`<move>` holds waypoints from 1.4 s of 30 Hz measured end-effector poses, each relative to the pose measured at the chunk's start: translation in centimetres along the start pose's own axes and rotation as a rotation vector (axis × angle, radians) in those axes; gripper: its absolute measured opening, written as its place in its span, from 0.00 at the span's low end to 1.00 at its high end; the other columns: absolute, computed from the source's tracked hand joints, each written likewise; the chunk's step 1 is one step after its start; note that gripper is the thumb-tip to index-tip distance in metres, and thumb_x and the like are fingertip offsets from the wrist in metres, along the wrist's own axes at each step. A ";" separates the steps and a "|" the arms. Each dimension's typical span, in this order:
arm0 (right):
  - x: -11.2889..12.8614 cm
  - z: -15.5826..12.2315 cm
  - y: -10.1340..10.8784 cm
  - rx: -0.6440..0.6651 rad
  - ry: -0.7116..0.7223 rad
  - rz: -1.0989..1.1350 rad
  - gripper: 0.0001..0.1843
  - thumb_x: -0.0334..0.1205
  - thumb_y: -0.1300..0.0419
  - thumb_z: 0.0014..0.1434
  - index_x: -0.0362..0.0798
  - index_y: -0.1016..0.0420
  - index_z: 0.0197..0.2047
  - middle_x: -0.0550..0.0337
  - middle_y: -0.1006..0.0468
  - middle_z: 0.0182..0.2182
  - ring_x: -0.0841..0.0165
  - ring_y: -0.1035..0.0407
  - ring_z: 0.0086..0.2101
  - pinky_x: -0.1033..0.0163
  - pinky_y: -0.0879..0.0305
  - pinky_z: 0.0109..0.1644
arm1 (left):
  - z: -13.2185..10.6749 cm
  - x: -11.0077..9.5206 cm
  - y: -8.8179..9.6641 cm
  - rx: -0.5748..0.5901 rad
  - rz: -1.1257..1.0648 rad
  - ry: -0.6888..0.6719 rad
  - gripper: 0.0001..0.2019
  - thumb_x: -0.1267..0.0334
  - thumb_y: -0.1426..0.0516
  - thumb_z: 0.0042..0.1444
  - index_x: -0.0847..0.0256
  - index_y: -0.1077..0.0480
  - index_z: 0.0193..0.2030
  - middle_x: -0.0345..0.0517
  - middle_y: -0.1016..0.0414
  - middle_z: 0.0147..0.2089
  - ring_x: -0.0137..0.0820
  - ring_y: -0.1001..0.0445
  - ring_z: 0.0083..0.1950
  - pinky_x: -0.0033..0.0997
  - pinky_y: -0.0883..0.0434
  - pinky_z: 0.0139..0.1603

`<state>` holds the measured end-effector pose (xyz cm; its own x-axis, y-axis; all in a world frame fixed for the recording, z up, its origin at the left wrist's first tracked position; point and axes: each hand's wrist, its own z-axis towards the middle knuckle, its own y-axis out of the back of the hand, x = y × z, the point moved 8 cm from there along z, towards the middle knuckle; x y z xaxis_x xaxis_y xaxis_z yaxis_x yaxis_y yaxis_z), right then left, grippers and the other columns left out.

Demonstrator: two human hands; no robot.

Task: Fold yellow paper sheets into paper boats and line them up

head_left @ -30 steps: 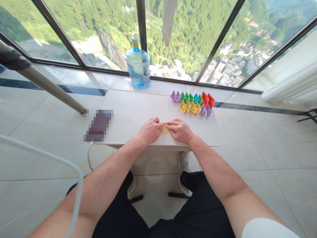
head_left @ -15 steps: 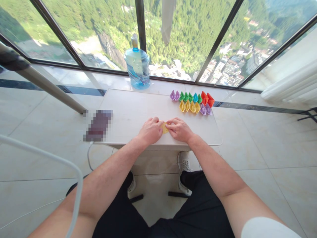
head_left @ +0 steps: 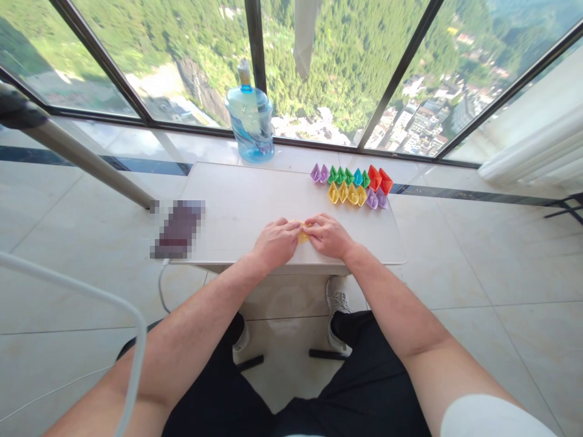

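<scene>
Between my hands, near the front edge of the white table (head_left: 237, 212), is a small piece of yellow paper (head_left: 303, 235), folded and partly hidden by my fingers. My left hand (head_left: 279, 240) is closed on its left side, fingers pressed together on the paper. From the right, my right hand (head_left: 328, 235) pinches the other side with thumb and fingers. Beyond my right hand stand folded paper boats in two rows: purple (head_left: 316, 173), green (head_left: 341, 175), blue (head_left: 358, 176) and red (head_left: 385, 181) at the back, yellow (head_left: 347, 193) and purple (head_left: 377, 198) in front.
A large blue water bottle (head_left: 250, 124) stands behind the table by the window. A pixelated dark object (head_left: 177, 229) lies at the table's left end, with a cable (head_left: 161, 285) hanging below it. A pole (head_left: 91, 149) slants in from the left; a white tube (head_left: 132, 309) crosses near my left arm.
My left fingers have shifted slightly over the yellow paper, and its visible shape differs a little. Both hands stay in nearly the same place. The whole view has moved very slightly.
</scene>
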<state>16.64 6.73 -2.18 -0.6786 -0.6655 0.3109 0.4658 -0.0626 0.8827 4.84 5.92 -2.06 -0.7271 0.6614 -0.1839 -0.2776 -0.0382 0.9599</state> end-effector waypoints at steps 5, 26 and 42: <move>-0.3 -0.1 0.1 -0.011 -0.006 -0.015 0.14 0.34 0.41 0.64 0.53 0.14 0.47 0.51 0.19 0.48 0.61 0.28 0.48 0.53 0.31 0.59 | 0.4 0.5 0.0 0.016 -0.079 0.013 0.16 0.66 0.50 0.67 0.54 0.23 0.53 0.44 0.20 0.57 0.37 0.26 0.50 0.42 0.31 0.56; 0.2 1.6 -0.9 0.183 -0.269 -0.177 0.19 0.36 0.44 0.65 0.52 0.21 0.57 0.51 0.22 0.54 0.56 0.35 0.52 0.52 0.38 0.54 | 0.3 -1.3 0.1 0.061 -0.024 0.107 0.20 0.61 0.47 0.66 0.59 0.32 0.63 0.57 0.27 0.62 0.46 0.31 0.63 0.48 0.31 0.60; -4.0 1.9 -0.2 0.082 -0.485 -0.160 0.22 0.32 0.45 0.63 0.49 0.21 0.58 0.51 0.22 0.56 0.54 0.34 0.56 0.52 0.39 0.60 | 0.2 -1.4 0.3 0.089 0.072 0.095 0.16 0.57 0.48 0.66 0.63 0.27 0.54 0.58 0.25 0.59 0.48 0.29 0.58 0.49 0.31 0.57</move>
<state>18.17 10.76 -2.94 -0.9320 -0.2301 0.2801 0.3016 -0.0635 0.9513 5.96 5.16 -1.51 -0.8004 0.5853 -0.1293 -0.1691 -0.0136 0.9855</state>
